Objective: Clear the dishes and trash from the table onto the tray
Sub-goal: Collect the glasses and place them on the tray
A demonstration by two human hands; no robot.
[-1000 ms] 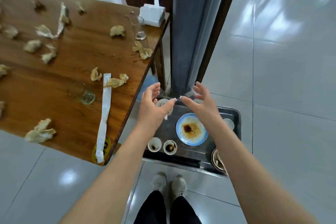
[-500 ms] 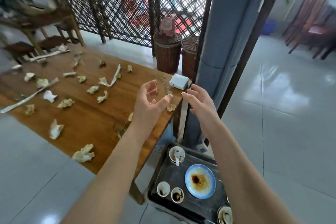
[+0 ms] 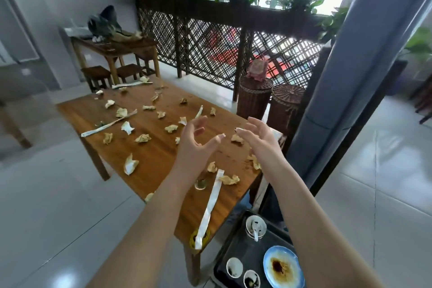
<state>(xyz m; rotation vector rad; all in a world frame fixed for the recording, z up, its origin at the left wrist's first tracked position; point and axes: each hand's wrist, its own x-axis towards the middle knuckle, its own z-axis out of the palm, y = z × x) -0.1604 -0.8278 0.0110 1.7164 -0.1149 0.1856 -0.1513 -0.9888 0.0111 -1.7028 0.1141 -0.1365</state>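
**A:** How far along is the clearing?

**B:** Partway, I'd judge. The long wooden table (image 3: 159, 159) is littered almost end to end. The dark tray (image 3: 247, 252) sits low, just beside the table's near corner, and holds only crockery.

**A:** And the hands?

**B:** The left hand (image 3: 198, 142) and right hand (image 3: 259, 140) are both raised over the near end of the table, fingers spread and loosely curved. Neither holds anything.

**A:** What's on the tray?

**B:** A blue-rimmed plate (image 3: 284, 266) smeared with brown sauce, a small bowl (image 3: 256, 227) with a white spoon in it, and two little cups (image 3: 234, 267) with dark dregs. The dishes look mostly done.

**A:** So what's left?

**B:** Trash, chiefly. A long white paper wrapper (image 3: 211, 203) lies near the table's corner, with others further off, and crumpled tissues (image 3: 142, 138) are scattered across the wood. One clear glass (image 3: 200, 183) stands beside the left forearm.

**A:** Any writing?

**B:** The wrapper's near end lies over a round yellow mark (image 3: 192, 239). It is too small and blurred to read.
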